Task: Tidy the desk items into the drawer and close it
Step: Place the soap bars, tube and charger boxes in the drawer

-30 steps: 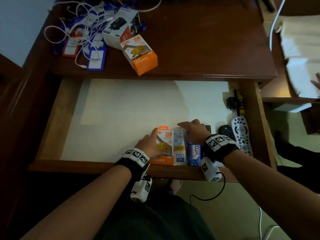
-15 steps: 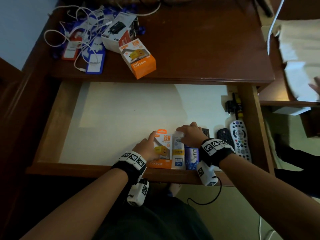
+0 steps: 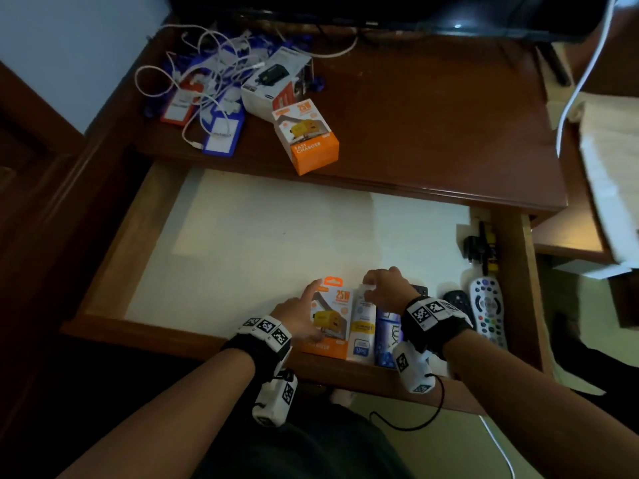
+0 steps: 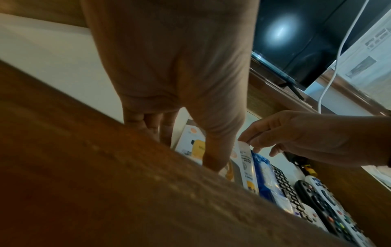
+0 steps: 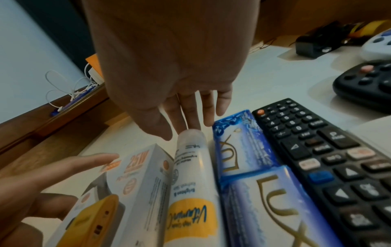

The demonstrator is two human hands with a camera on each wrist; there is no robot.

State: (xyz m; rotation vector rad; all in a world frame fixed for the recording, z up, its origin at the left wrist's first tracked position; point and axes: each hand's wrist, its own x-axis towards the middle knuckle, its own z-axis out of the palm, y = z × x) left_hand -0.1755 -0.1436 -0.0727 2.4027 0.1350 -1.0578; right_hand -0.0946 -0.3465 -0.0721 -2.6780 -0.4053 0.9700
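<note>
I saw the drawer pulled out below the desktop. Along its front edge lay a charger box, then rightward a tube, soap and 3 remotes. On the desktop's left sat 2 boxes beside tangled cables.

A home bedroom or living room: a dark wooden desk carrying a television, remotes and soap beside the right hand.
</note>
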